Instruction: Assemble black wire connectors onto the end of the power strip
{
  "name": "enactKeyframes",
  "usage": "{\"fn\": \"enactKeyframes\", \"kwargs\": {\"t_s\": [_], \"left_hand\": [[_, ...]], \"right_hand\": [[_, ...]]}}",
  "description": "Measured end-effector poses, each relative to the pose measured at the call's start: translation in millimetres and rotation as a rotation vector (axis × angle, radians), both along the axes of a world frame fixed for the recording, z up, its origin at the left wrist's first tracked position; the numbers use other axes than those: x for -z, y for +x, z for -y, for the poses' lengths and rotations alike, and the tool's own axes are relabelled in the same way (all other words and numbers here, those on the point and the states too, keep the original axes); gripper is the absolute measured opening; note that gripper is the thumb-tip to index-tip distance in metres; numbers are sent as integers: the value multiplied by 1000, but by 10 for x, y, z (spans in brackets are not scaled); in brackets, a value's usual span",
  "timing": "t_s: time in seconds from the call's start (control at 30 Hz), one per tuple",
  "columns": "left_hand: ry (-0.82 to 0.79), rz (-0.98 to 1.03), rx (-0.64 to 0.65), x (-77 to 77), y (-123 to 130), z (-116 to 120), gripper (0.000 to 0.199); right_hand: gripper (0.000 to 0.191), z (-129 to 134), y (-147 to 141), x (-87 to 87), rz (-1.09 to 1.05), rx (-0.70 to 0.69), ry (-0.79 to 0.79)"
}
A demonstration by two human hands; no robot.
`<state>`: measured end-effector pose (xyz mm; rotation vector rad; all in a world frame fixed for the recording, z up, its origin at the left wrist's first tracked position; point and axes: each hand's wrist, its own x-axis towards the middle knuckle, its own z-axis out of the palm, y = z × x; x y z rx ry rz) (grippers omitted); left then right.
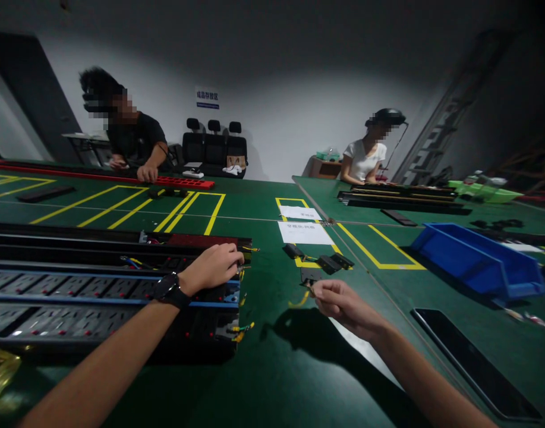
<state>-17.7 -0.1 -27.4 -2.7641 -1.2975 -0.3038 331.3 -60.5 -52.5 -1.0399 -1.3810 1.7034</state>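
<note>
Long black strips with rows of sockets [67, 321] and blue edges lie side by side on the green table at the left. My left hand [215, 266] rests on their right end, fingers bent together; what is under the fingertips is hidden. Short yellow and green wires [243, 327] stick out of the strip ends. My right hand [339, 302] pinches a small dark plate [311, 275] above the table, right of the strips. A yellow wire [299, 302] curves below it. Just behind lie small black parts [330, 263] near white paper labels [305, 233].
A blue bin [477, 261] and a dark phone [475, 362] are at the right. Yellow tape [214, 214] marks the green table [272, 368]. Two people work across the table, one at a red rail [187, 182], the other behind black strips [401, 196].
</note>
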Motion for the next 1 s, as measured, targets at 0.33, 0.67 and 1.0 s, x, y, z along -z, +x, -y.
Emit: {"fn": "enactKeyframes", "kwargs": {"t_s": [0.33,0.67,1.0], "left_hand": [[6,-5,12,-25,25,20,28],[-17,30,10,-1,10,7,29],[-12,54,29,-13,15,28,31]], "right_hand": [[48,-25,-52,119,50,45,56],[40,47,-97,22,238,-37,156],[46,83,-106,-36,145,3,92]]}}
